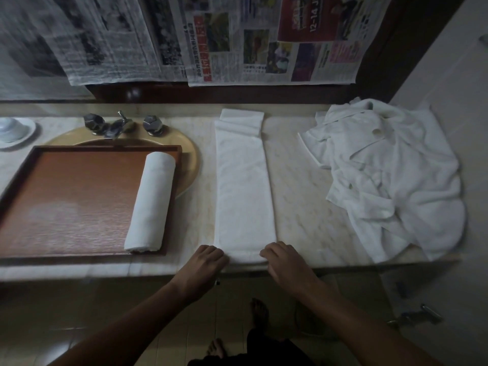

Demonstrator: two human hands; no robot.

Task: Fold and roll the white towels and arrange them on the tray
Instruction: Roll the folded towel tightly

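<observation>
A white towel [244,186], folded into a long narrow strip, lies on the marble counter running away from me. Its near end is turned up into a small roll at the counter's front edge. My left hand [204,262] grips the left end of that roll with curled fingers, and my right hand [284,258] grips the right end the same way. A finished rolled towel [151,202] lies along the right side of the brown wooden tray [68,196]. A heap of loose white towels [390,170] sits at the counter's right end.
The tray rests over a beige sink [190,159] with a chrome tap [118,125] behind it. A white bowl on a saucer [13,130] stands at the far left. Newspapers [237,43] hang over the mirror. A wall [459,83] bounds the right side.
</observation>
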